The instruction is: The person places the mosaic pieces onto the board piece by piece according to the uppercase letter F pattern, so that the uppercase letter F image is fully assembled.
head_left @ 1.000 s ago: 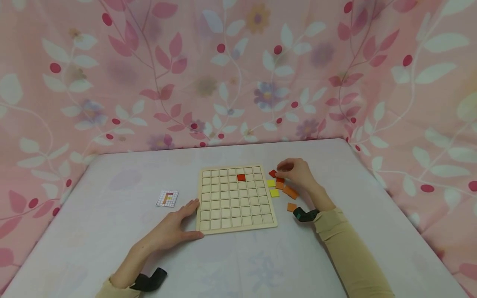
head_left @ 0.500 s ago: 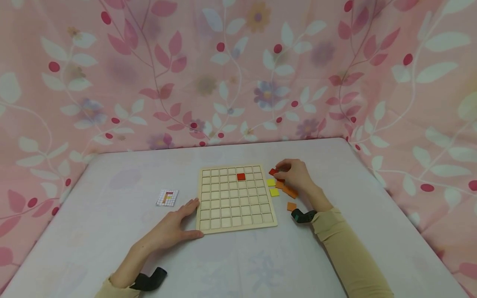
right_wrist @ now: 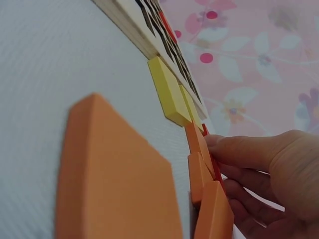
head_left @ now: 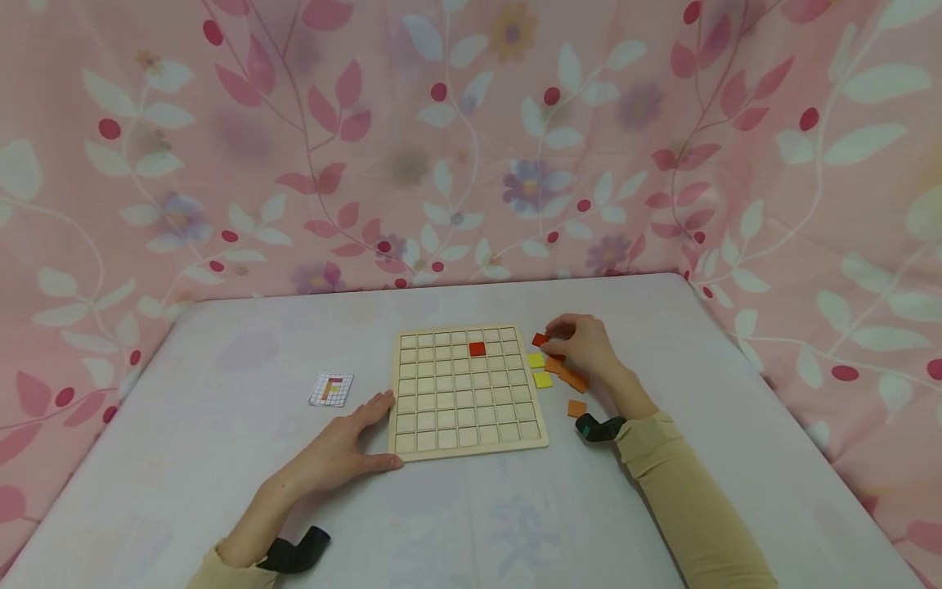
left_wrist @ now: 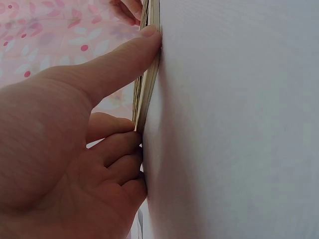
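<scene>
One red tile (head_left: pixel 540 339) is still pinched by the right hand (head_left: pixel 586 348) at the board's (head_left: pixel 471 442) two o'clock; nothing has shifted. The board's corner is steadied by the flat left hand (head_left: pixel 340 451), fingers apart.

A makeshift home play corner: pink floral fabric (head_left: pixel 471 139) printed with leaves and berries hangs behind and beside a counter (head_left: pixel 221 458) draped in pale cloth, where a wooden grid board (head_left: pixel 468 389), coloured square tiles (head_left: pixel 542 379) and a small pattern card (head_left: pixel 331 390) are laid out.
</scene>
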Demonstrator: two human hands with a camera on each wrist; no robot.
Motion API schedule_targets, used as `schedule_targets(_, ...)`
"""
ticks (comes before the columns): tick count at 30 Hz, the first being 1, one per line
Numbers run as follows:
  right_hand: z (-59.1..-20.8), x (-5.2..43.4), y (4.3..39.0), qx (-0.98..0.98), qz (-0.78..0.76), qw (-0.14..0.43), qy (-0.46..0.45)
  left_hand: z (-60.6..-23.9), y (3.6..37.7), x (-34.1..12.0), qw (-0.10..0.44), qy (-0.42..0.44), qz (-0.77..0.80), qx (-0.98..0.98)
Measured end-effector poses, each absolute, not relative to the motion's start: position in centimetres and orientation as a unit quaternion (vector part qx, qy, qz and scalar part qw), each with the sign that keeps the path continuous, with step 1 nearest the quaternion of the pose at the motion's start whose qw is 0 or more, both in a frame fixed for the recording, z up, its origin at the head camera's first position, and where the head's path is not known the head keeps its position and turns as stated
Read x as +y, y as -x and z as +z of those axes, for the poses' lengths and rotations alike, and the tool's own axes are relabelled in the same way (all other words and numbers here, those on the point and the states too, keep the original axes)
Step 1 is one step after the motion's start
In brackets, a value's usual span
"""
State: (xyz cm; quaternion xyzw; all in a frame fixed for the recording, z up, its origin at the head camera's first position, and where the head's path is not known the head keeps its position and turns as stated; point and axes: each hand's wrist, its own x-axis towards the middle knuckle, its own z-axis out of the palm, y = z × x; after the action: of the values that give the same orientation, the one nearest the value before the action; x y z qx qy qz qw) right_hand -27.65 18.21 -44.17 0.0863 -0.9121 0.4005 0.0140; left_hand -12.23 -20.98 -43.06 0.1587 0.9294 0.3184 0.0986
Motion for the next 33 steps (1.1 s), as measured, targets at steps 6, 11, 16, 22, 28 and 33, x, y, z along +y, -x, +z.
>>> schedule_targets(6, -44.26, 18.23, 27.57, -0.913, 0.398, 0.025, -0.092, -43.02, 12.14, -21.03, 0.101, -0.158, 0.319, 0.929)
schedule_targets(11, -44.05, 18.15, 27.39, -0.910, 0.401, 0.028, -0.100, -42.91, 12.05, -21.12, 0.103, -0.153, 0.319, 0.930)
schedule_targets(16, -43.89, 17.98, 27.39, -0.913, 0.394, 0.033, -0.102, -42.89, 11.92, -21.25, 0.102, -0.151, 0.318, 0.930)
schedule_targets(22, -43.93, 17.83, 27.42, -0.914, 0.391, 0.033, -0.103, -42.88, 11.90, -21.27, 0.105, -0.148, 0.319, 0.930)
schedule_targets(28, -43.88, 18.07, 27.41, -0.914, 0.391, 0.032, -0.105, -42.81, 12.07, -21.23, 0.107, -0.151, 0.322, 0.929)
schedule_targets(33, -43.98, 18.28, 27.50, -0.909, 0.405, 0.025, -0.095, -42.93, 12.21, -21.17, 0.108, -0.152, 0.324, 0.928)
